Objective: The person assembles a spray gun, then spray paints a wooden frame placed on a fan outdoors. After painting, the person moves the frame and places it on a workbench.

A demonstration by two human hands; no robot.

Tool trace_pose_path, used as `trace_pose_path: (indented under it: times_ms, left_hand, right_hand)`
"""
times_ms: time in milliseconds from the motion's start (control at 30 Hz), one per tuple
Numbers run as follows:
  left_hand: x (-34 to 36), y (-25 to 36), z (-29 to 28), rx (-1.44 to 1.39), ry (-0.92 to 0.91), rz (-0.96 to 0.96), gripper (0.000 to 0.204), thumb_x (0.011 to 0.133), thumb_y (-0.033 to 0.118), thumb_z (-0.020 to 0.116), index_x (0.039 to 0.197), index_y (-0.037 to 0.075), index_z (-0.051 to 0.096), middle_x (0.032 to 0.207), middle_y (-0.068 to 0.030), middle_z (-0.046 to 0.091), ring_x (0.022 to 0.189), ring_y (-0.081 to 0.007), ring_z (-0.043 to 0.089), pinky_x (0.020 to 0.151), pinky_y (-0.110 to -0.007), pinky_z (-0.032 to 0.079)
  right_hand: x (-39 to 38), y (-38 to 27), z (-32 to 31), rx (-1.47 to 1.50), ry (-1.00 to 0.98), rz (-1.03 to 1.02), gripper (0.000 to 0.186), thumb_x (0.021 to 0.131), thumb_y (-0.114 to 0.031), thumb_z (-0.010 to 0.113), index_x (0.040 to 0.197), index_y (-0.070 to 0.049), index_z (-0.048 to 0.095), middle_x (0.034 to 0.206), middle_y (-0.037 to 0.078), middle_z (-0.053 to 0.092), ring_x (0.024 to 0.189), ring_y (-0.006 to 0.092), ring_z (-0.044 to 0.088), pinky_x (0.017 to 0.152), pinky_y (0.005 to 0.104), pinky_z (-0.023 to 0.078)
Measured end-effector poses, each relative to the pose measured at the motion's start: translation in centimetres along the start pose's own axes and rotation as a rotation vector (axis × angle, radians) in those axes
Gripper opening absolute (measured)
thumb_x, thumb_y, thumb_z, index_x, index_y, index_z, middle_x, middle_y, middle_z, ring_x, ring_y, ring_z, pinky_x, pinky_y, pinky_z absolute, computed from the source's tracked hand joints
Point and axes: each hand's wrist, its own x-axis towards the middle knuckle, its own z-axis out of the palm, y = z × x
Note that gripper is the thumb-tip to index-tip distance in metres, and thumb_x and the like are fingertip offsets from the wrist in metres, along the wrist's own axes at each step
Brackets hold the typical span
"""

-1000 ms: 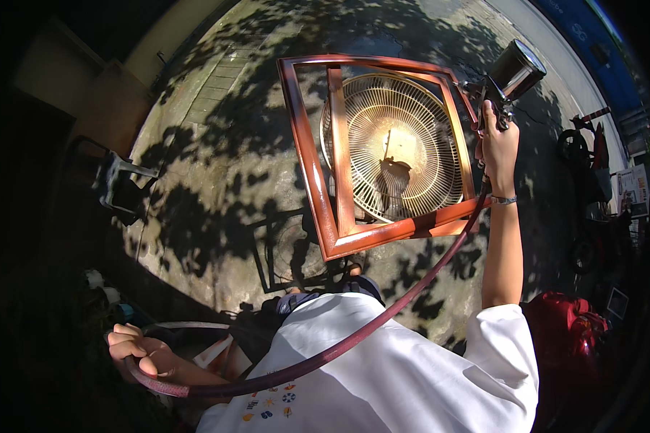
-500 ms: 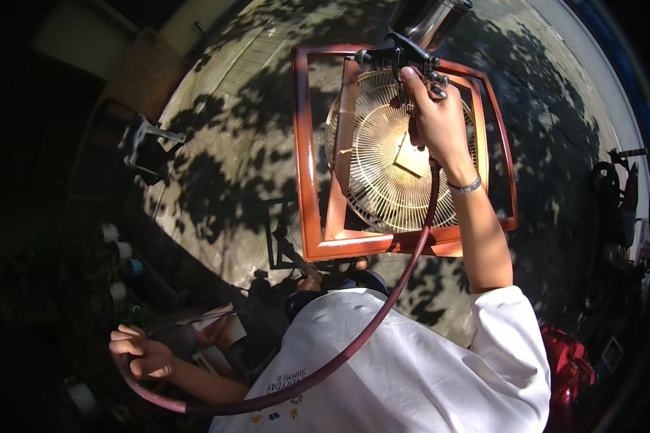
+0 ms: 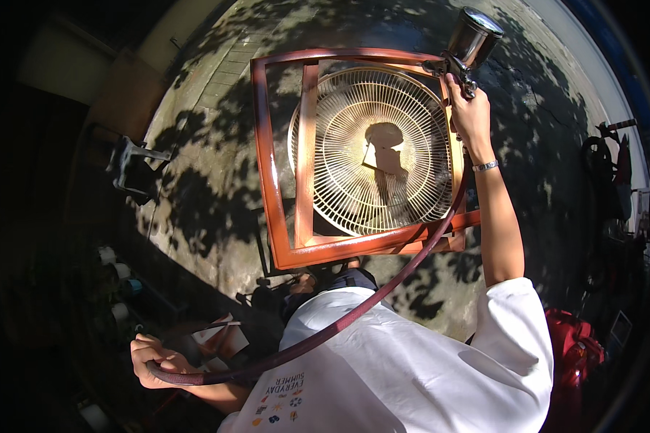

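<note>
We hold spray gun in right hand, arm extended, metal cup uppermost, over far right corner of wooden frame. Frame glossy red-brown, lying flat on round wire fan guard. Dark red hose runs from gun, across frame's near rail and our white shirt, to left hand. Left hand closed around hose, low at our left side. Ground concrete, dappled with leaf shadow. Bracelet on right wrist.
</note>
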Motion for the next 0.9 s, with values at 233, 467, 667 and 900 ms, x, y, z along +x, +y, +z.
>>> trace_pose_path:
  times_ms: [233, 467, 667, 900]
  left_hand:
    - [-0.9, 1.8, 2.7, -0.138, -0.124, 0.034, 0.039, 0.087, 0.02, 0.063, 0.064, 0.003, 0.038, 0.06, -0.0002, 0.032, 0.055, -0.0113, 0.03, 0.057, -0.027, 0.026]
    - [-1.4, 3.6, 5.5, -0.097, -0.281, 0.137, 0.058, 0.076, 0.043, 0.08, 0.064, 0.002, 0.04, 0.058, -0.0027, 0.034, 0.051, -0.0138, 0.032, 0.05, -0.028, 0.021]
    - [-2.1, 2.2, 5.8, -0.135, -0.285, 0.133, 0.055, 0.072, 0.038, 0.083, 0.064, 0.002, 0.042, 0.058, -0.0031, 0.036, 0.051, -0.0146, 0.035, 0.05, -0.027, 0.022]
    - [-1.8, 0.1, 3.7, -0.133, -0.082, -0.115, 0.059, 0.08, 0.048, 0.074, 0.062, 0.005, 0.038, 0.06, -0.0003, 0.031, 0.055, -0.0113, 0.029, 0.053, -0.027, 0.021]
  right_hand:
    - [3.0, 4.6, -4.0, -0.023, 0.081, 0.116, 0.047, 0.093, -0.041, 0.063, 0.071, 0.001, 0.059, 0.055, 0.005, 0.059, 0.039, 0.0129, 0.054, 0.038, 0.0298, 0.039]
    - [5.8, 8.2, -8.6, -0.161, 0.205, 0.197, 0.041, 0.093, -0.04, 0.063, 0.082, -0.001, 0.059, 0.056, 0.003, 0.056, 0.043, 0.0125, 0.055, 0.038, 0.03, 0.042]
    - [7.1, 7.9, -10.4, -0.252, 0.417, 0.188, 0.041, 0.094, -0.041, 0.06, 0.086, 0.0, 0.063, 0.059, 0.009, 0.061, 0.042, 0.0179, 0.059, 0.042, 0.0324, 0.05]
    - [3.2, 2.3, -6.3, 0.09, 0.071, 0.074, 0.043, 0.096, -0.039, 0.061, 0.073, -0.002, 0.061, 0.056, 0.004, 0.059, 0.036, 0.0107, 0.048, 0.034, 0.0288, 0.035]
